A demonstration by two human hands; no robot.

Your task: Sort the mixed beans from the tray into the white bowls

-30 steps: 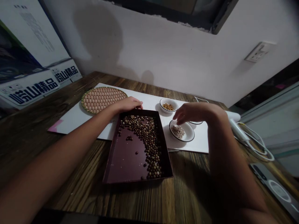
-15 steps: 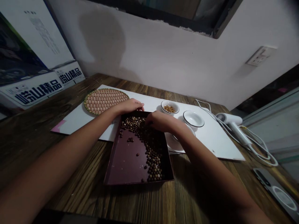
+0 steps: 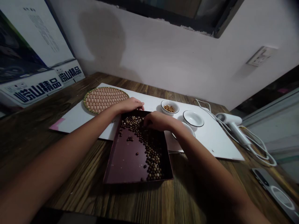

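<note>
A shallow maroon box (image 3: 126, 155) holds many small round brown and tan beads (image 3: 154, 158), heaped along its far and right sides. My left hand (image 3: 132, 105) rests at the box's far left corner, its fingers bent over the rim. Inside the far right part of the box is my right hand (image 3: 157, 120), with fingers bent down together among the beads. Its fingertips are in shadow, so what they pinch is hidden. Just past the box, a white bowl (image 3: 165, 103) contains yellowish-brown beads (image 3: 169, 109).
A second white bowl (image 3: 193, 119) stands to the right, and another bowl (image 3: 190, 130) is partly covered by my right forearm. Under them lies a white board (image 3: 210, 143). A round woven tray (image 3: 105, 98) sits left, a hair dryer (image 3: 235, 127) and phone (image 3: 275, 189) right.
My right hand has shifted very slightly left among the beads. My left hand stays at the box's far corner, and the box looks the same.
</note>
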